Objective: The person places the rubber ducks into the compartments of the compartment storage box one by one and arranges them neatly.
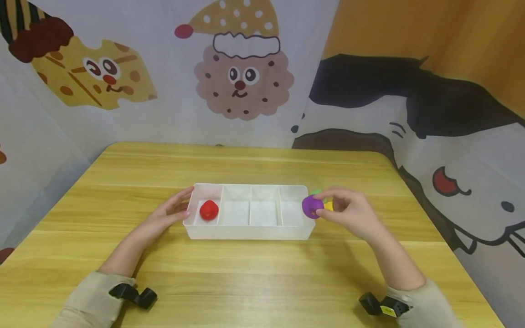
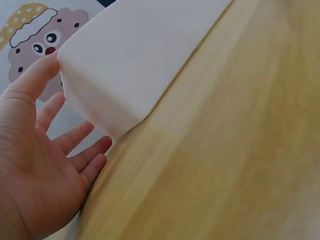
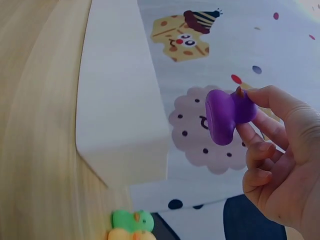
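Observation:
A long white tray [image 1: 250,232] with a row of compartments stands on the table. In its leftmost compartment sits a red rubber duck [image 1: 209,210]. My left hand [image 1: 166,214] touches the tray's left end, thumb at the near corner and the other fingers spread along that end wall. Between thumb and fingertips, my right hand [image 1: 352,212] pinches a purple rubber duck [image 3: 227,112] above the tray's right end, clear of the table. Just beyond the tray's right end, a green duck [image 3: 131,220] and a yellow-orange duck [image 3: 132,235] show in the right wrist view, partly cut off.
The wooden table [image 1: 254,278] has its far edge against a wall hung with a cartoon-print cloth [image 1: 156,127]. In the head view, the right hand partly covers the green and yellow ducks. Each sleeve carries a black wrist camera [image 1: 135,295].

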{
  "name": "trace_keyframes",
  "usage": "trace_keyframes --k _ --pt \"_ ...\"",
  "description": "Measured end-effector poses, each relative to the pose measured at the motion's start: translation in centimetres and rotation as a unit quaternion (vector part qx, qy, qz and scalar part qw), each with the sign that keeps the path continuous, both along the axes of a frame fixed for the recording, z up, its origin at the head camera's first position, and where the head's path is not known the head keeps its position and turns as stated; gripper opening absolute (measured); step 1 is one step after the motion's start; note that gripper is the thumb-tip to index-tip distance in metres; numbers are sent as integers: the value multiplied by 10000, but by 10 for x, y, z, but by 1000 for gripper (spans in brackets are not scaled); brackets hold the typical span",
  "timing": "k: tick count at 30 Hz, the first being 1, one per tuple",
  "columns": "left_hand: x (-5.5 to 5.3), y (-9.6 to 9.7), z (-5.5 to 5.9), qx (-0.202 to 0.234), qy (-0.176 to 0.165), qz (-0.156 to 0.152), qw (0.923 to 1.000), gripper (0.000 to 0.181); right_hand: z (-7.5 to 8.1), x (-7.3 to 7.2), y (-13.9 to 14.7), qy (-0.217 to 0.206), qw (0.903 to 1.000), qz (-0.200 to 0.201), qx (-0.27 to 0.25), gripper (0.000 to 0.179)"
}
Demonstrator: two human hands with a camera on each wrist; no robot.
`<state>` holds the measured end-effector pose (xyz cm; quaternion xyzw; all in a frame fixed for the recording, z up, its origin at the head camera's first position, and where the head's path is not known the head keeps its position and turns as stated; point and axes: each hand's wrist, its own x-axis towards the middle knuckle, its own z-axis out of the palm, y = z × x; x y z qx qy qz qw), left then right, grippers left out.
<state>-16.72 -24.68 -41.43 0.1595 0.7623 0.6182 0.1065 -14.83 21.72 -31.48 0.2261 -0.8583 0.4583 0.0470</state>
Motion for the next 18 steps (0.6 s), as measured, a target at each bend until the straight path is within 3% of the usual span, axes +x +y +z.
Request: trace_keyframes --k 18 --pt "1 1 0 26 18 -7 10000 64 1 -11 -52 -156 9978 611 -217 24"
